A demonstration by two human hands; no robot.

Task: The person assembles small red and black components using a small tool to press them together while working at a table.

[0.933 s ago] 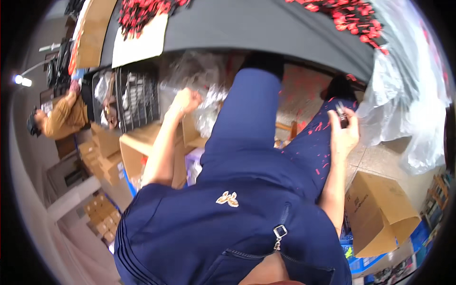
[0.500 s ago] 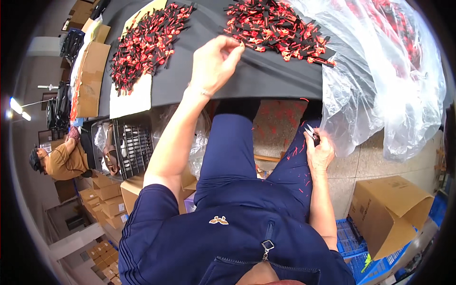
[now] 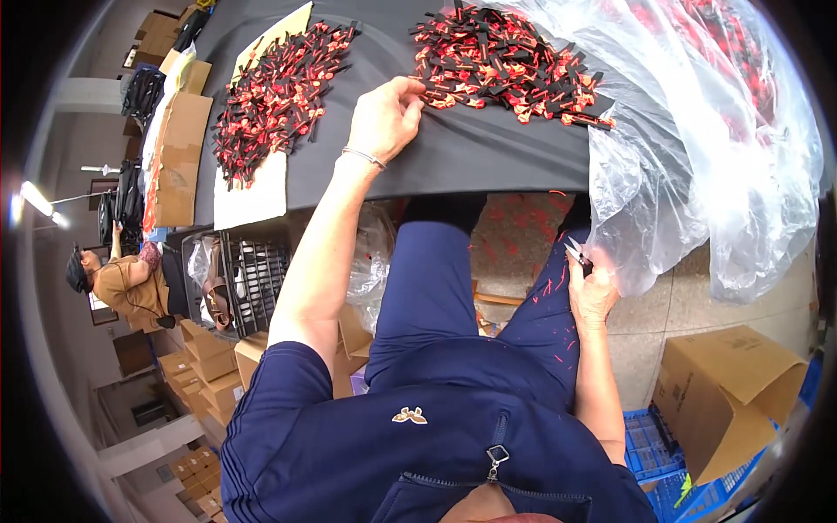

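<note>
- Since the earlier frame, the left hand (image 3: 384,118) has hardly shifted along the table edge: it sat at the near rim of the red-and-black pile half a second ago and it is there now, while the right hand (image 3: 593,292) has stayed low by the knee.
- Left hand: its fingers are curled and pressed together at the tips, pinching at the nearest pieces of the right-hand pile of small parts (image 3: 506,61); whether a single piece is already caught between them cannot be told.
- Right hand: closed around a small metal cutter (image 3: 575,255), whose pointed tips stick up from the fist, touching the hanging edge of the clear plastic bag (image 3: 697,166).
- Where the parts lie: in two loose heaps on the dark cloth of the table (image 3: 488,157). One is right at the left hand; the second heap (image 3: 275,91) is farther to the left, partly on a white card (image 3: 253,192).
- Look: short black strips with bright red ends, tangled and overlapping.
- Handling, as a judgement: each piece is probably very light and fairly stiff, not fragile, and apt to snag on its neighbours. A fingertip pinch on the black strip looks like the surest hold.
</note>
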